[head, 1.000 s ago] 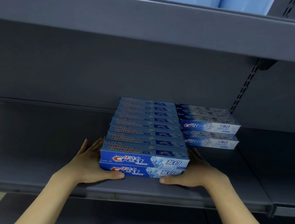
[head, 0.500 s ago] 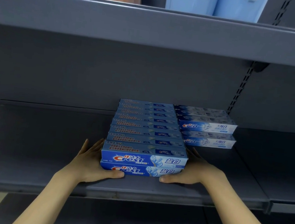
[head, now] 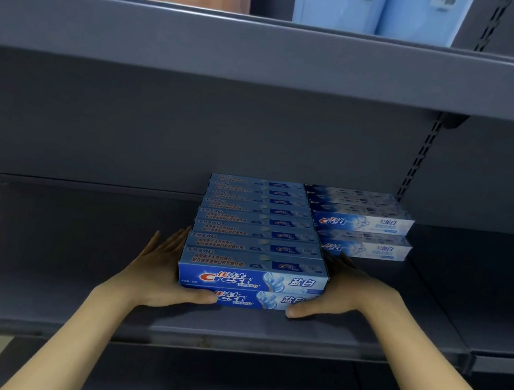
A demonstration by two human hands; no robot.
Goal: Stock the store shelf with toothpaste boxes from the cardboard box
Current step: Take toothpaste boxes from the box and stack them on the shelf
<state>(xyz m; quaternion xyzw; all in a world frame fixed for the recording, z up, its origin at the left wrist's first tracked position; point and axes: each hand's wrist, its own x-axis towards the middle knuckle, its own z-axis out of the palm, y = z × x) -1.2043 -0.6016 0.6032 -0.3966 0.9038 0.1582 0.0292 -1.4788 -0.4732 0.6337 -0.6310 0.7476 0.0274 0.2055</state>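
Note:
A block of blue Crest toothpaste boxes, two layers high and several rows deep, lies on the grey metal shelf. My left hand presses flat against the block's left side, its thumb lying along the front of the bottom box. My right hand mirrors it on the right side, fingers straight, thumb at the bottom box's front corner. A second stack of paler Crest boxes sits behind and to the right, touching the block. The cardboard box is out of view.
The upper shelf's front edge overhangs, with orange and blue packages on it. A slotted upright runs down the back right. Bare shelf surface stretches left of the boxes, and a lower shelf shows below.
Hands and boxes keep the same places on the shelf. Only the view has tilted up slightly, showing more of the packages on the upper shelf.

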